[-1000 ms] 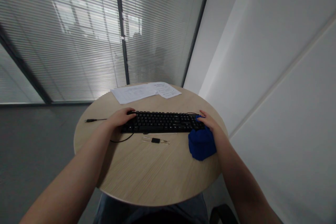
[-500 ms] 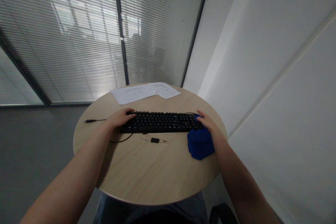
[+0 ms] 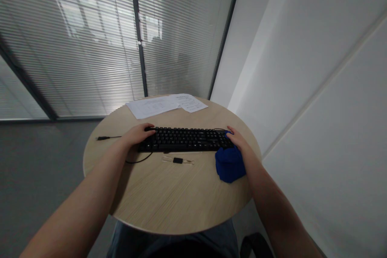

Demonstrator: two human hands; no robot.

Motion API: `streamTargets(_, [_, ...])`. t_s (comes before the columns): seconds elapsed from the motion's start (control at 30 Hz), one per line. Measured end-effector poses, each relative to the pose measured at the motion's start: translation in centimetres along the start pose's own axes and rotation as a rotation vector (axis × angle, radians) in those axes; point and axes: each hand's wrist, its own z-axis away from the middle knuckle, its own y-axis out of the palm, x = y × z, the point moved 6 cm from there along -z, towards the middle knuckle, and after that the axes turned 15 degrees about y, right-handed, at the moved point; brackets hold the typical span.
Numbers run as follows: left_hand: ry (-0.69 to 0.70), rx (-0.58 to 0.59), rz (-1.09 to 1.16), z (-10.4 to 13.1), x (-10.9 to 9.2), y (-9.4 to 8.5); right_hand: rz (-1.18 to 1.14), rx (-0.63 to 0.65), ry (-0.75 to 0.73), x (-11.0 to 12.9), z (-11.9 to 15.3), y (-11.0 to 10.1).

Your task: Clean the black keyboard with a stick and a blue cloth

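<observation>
A black keyboard [image 3: 187, 140] lies across the round table. My left hand [image 3: 139, 134] is closed around its left end, thumb over the top edge. At the right end, my right hand [image 3: 236, 137] pinches part of a blue cloth [image 3: 229, 165] against the keyboard's edge. The rest of the cloth hangs bunched below that hand onto the table. Just in front of the keyboard lies a small clear tool with a black middle [image 3: 178, 161]; its exact kind is hard to make out.
The keyboard's cable runs under my left forearm, its USB plug [image 3: 103, 138] lying at the table's left. Printed paper sheets [image 3: 154, 107] lie at the back of the wooden table [image 3: 178, 201]. Blinds [image 3: 90, 48] stand beyond, a white wall [image 3: 317, 68] to the right.
Both hands keep their places on the keyboard and cloth. The whole view has shifted very slightly; nothing else has visibly moved.
</observation>
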Motion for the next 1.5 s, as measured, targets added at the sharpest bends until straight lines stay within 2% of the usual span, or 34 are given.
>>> streamTargets(0.17, [-0.003,0.018,-0.005,0.11,-0.26,-0.01,-0.013,0.014,-0.02,0.07,0.04,0.08])
streamTargets(0.37, [-0.004,0.004,0.003,0.01,-0.07,-0.08,0.007,-0.03,-0.024,0.19,0.33,-0.08])
streamTargets(0.53, [-0.005,0.0,0.013,0.01,-0.09,-0.02,-0.064,0.021,0.004,0.06,0.71,-0.02])
streamTargets(0.83, [-0.006,0.007,0.007,0.17,-0.54,-0.2,-0.005,-0.018,-0.023,0.42,0.66,-0.23])
streamTargets(1.33, [-0.01,0.003,0.003,-0.01,0.05,0.0,-0.071,0.025,-0.028,-0.1,0.2,-0.17])
streamTargets(1.5, [-0.01,0.006,0.009,-0.04,0.34,0.18,-0.008,-0.023,-0.03,0.11,0.04,-0.26])
